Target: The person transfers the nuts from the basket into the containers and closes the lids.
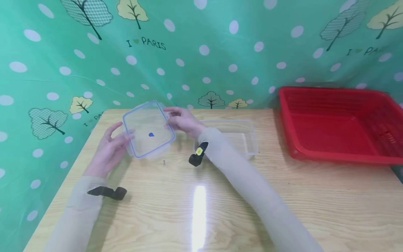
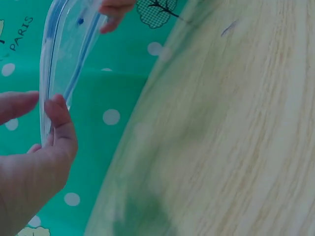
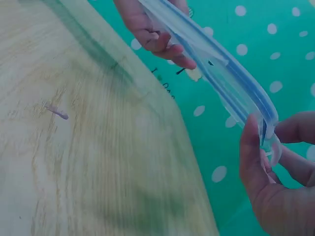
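Note:
A clear plastic container lid [image 1: 148, 122] with a blue sealing line round its edge is held tilted above the left part of the table. My left hand [image 1: 110, 150] grips its left edge between thumb and fingers. On the opposite edge, my right hand [image 1: 184, 120] pinches the lid near a clear side flap [image 3: 276, 150]. A small blue mark [image 1: 151, 134] shows on the lid's face. Behind my right forearm stands a clear rectangular plastic container [image 1: 248, 136], partly hidden by the sleeve.
A large red plastic basket [image 1: 296, 148] occupies the right side of the wooden table [image 1: 157, 217]. Green dotted cloth [image 1: 189, 45] hangs along the back and left edges. A small dark mark [image 3: 58, 112] shows on the tabletop below the lid.

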`<move>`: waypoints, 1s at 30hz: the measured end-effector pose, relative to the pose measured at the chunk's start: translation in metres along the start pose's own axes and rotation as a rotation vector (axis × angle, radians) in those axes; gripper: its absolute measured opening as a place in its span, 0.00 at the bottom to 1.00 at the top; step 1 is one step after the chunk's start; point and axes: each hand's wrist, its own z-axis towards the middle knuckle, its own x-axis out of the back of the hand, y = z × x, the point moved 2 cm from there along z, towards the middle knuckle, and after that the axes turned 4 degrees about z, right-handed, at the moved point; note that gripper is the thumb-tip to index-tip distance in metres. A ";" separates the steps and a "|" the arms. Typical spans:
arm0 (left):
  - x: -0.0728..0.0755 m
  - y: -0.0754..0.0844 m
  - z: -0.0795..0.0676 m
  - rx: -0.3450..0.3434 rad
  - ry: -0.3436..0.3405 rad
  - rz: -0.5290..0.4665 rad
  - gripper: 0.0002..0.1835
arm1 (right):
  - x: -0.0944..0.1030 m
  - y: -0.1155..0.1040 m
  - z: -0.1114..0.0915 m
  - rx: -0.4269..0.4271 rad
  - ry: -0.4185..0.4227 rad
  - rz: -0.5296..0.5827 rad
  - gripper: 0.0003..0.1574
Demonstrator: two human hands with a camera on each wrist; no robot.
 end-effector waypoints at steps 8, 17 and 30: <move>-0.003 0.016 0.006 -0.012 -0.200 -0.144 0.32 | 0.010 -0.021 -0.025 0.044 -0.052 -0.044 0.35; -0.017 0.026 0.024 0.017 -0.285 0.149 0.25 | 0.025 -0.029 -0.044 0.008 -0.119 -0.201 0.35; -0.044 0.011 0.035 0.036 -0.359 0.154 0.24 | 0.068 -0.034 -0.075 0.079 -0.130 -0.373 0.26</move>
